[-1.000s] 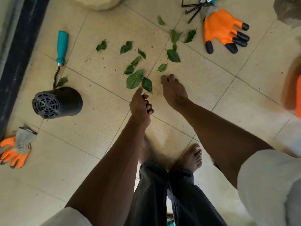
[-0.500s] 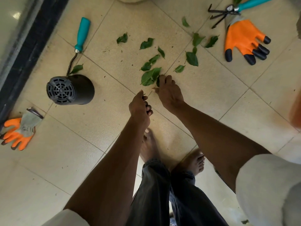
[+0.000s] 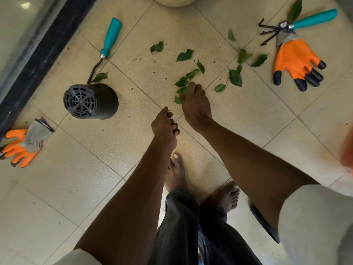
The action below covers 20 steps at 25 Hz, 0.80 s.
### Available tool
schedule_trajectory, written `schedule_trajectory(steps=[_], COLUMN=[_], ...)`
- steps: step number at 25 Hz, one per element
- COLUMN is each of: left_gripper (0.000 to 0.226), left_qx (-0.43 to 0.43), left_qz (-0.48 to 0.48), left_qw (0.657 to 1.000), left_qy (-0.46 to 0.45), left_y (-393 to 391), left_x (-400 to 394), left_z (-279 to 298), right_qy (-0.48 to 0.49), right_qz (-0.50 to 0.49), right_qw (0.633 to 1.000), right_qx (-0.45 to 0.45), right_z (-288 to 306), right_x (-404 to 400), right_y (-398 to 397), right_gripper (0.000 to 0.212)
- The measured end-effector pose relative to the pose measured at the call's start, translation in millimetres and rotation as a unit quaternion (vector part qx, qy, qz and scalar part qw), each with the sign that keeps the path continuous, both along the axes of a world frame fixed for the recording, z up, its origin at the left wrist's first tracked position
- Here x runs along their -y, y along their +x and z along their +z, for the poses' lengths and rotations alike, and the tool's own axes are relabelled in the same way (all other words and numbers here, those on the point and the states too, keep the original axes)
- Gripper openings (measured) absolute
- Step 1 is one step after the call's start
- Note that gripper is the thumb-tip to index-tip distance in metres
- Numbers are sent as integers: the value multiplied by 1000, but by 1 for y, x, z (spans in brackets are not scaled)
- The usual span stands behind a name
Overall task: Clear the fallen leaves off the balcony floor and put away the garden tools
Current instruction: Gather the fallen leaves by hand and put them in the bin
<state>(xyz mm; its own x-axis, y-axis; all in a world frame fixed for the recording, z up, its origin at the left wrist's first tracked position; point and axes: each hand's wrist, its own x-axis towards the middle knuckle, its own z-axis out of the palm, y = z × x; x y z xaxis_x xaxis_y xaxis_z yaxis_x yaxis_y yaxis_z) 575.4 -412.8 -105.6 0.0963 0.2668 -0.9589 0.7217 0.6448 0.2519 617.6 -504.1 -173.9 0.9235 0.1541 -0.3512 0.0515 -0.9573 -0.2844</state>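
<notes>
Several green leaves (image 3: 235,77) lie scattered on the beige tiled floor (image 3: 76,169). My right hand (image 3: 196,106) reaches down onto a small cluster of leaves (image 3: 181,82), its fingertips curled over them. My left hand (image 3: 164,126) hovers just left of it with curled fingers, and I see nothing in it. A teal-handled hand rake (image 3: 298,22) lies at the far right above an orange clawed glove (image 3: 296,60). Another teal-handled tool (image 3: 110,37) lies at the upper left, its metal end next to a tipped black pot (image 3: 91,101).
A second orange and grey glove (image 3: 21,144) lies at the left edge near a dark door sill (image 3: 38,46). A pale rounded object (image 3: 175,0) sits at the top edge. My bare feet (image 3: 175,173) stand below the hands. An orange blur (image 3: 347,148) shows at the right edge.
My right hand has slid forward and left onto the leaf cluster and its fingers have curled over the leaves. My left hand has drawn back slightly from the leaves. The view shifted.
</notes>
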Motion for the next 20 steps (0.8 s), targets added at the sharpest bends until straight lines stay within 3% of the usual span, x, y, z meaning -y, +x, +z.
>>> schedule_trajectory(steps=[2,4,8,14,17,20], left_gripper=[24,25,24,25,24,25], left_qx=[5,10,15,23,20,21], left_qz=[-2,-5,0,17,12,7], left_qw=[1000,1000,1000,1000,1000,1000], left_qy=[0,-3,-4,-8,-9,-5], left_y=[2,5,13,18,20,22], left_x=[-3,-6,-14,-17,-19,-24], left_z=[-2,-4,-3,-1,-2,-3], right_qy=[-46,-67,-51,-9,-45,-22], right_qz=[-40,-8,78,144,156,169], right_qw=[998,998,992,987,985,983], right_qx=[-18,-12,89,69,56,73], right_z=[-11,-21,-28,-8,-15,-25], right_x=[-10,-8,15,3,-11,-4], right_y=[5,-1,-10,13,26,22], right_gripper=[67,54,25,52,41,23])
